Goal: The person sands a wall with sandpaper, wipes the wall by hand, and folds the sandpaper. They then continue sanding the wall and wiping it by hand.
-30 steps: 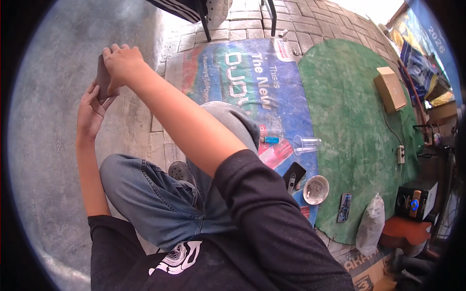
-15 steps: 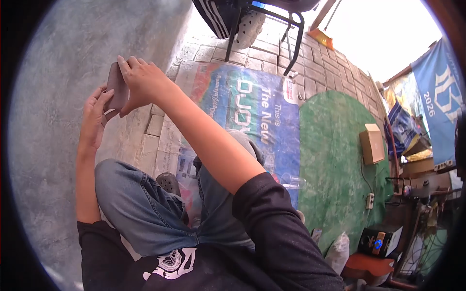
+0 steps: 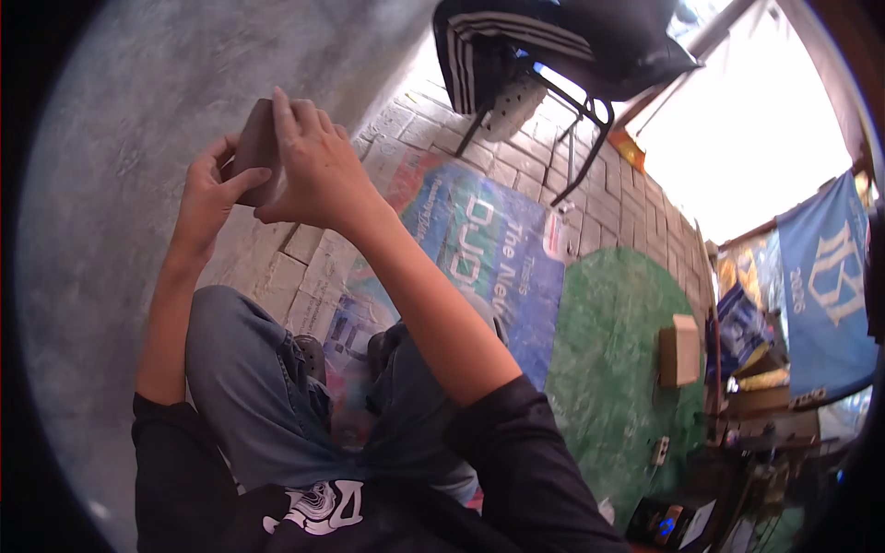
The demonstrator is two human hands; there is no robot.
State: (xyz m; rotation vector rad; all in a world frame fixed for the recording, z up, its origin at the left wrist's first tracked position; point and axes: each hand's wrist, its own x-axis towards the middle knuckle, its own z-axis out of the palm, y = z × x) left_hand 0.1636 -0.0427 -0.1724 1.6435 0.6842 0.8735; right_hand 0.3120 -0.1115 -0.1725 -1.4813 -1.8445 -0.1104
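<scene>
A plain grey-brown rectangular piece, like a small flat box or block, is held up between my two hands over the grey wall side. My left hand grips it from the left, thumb lying across its lower face and fingers behind it. Along the piece's right edge, my right hand is closed, with fingertips at the top corner and thumb near the bottom. Its far side is hidden from me.
A person in striped trousers sits on a black-framed chair ahead. A printed tarpaulin and a green mat cover the paving. On the mat stand a cardboard box and a power outlet. A blue banner hangs at right.
My view has tilted, so the chair and mat sit lower. Both hands and the piece appear further right, and the piece leans more. The grip stays on it.
</scene>
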